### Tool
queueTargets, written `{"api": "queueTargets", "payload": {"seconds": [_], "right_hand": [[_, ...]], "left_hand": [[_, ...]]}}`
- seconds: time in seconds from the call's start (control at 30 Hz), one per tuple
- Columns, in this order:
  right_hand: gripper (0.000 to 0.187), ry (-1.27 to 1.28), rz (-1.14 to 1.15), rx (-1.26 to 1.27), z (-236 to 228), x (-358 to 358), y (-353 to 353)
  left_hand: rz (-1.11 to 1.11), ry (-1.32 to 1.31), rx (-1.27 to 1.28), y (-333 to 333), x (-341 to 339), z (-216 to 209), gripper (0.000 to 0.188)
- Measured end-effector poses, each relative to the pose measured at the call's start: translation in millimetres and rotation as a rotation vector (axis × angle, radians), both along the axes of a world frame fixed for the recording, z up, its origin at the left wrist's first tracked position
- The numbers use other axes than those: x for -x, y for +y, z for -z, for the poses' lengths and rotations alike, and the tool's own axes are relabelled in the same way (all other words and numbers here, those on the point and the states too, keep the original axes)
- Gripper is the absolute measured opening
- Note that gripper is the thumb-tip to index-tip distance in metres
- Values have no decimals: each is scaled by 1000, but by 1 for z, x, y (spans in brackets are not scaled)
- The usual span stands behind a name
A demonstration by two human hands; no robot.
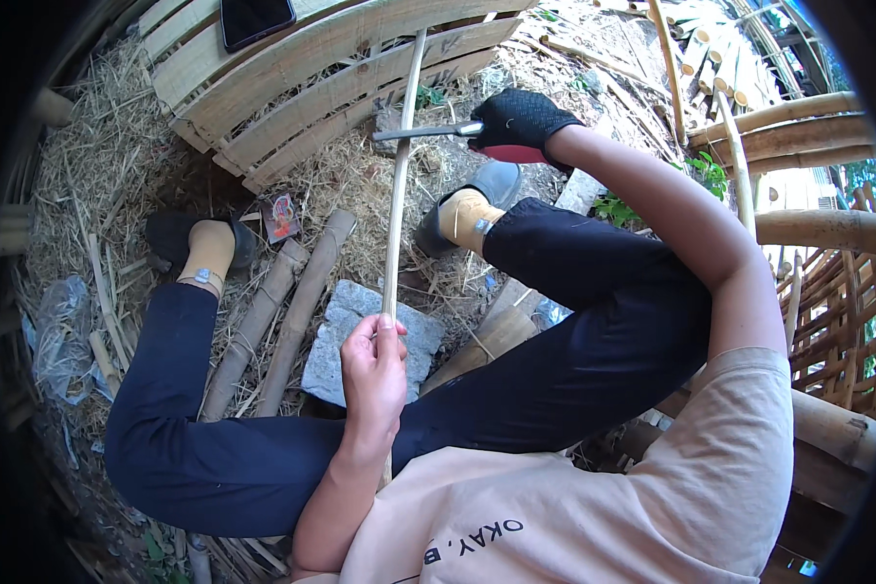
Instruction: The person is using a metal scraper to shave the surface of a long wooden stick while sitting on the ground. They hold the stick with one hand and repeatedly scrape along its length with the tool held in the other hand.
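Note:
A long, thin bamboo strip (395, 234) runs from near my waist up to the wooden slats. My bare left hand (374, 368) grips its lower part, thumb lying along it. My right hand (522, 119), in a black glove with a red patch showing below, is closed around the handle of a knife (430, 130). The handle is mostly hidden in the glove. The knife's narrow grey blade crosses the strip at its upper part, pointing left. A grey stone block (337, 336) lies on the ground under the strip, between my legs.
A slatted wooden crate (292, 92) stands ahead, with a dark phone (255, 21) on top. Two bamboo poles (307, 302) lie left of the stone. Clear plastic (63, 336) is at far left. Cut bamboo (725, 68) is piled at far right, behind a bamboo frame (798, 122).

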State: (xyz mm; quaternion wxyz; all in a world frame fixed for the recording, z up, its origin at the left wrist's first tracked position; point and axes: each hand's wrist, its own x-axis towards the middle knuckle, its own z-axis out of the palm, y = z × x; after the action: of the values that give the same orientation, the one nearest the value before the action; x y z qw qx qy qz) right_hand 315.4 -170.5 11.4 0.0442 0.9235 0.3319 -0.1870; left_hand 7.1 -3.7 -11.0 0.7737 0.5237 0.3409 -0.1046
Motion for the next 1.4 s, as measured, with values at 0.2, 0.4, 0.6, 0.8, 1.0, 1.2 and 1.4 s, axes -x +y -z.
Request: {"api": "queueTargets", "payload": {"seconds": [0.2, 0.4, 0.6, 0.8, 1.0, 1.2, 1.4], "right_hand": [[26, 82, -114, 26, -2, 33, 23], [21, -71, -219, 31, 8, 21, 23], [19, -139, -152, -6, 17, 6, 17], [20, -194, -197, 15, 21, -13, 12], [24, -263, -97, 52, 10, -40, 6], [28, -330, -106, 48, 3, -49, -2], [26, -344, 18, 110, -10, -56, -9]], "left_hand": [[25, -10, -78, -4, 2, 4, 26], [30, -15, -106, -3, 3, 5, 27], [62, -56, -112, -3, 6, 9, 25], [89, -64, -173, -4, 7, 18, 24], [80, -71, -139, -3, 8, 17, 24], [38, -56, -87, -2, 5, 5, 27], [60, -51, -97, -4, 13, 10, 24]]}}
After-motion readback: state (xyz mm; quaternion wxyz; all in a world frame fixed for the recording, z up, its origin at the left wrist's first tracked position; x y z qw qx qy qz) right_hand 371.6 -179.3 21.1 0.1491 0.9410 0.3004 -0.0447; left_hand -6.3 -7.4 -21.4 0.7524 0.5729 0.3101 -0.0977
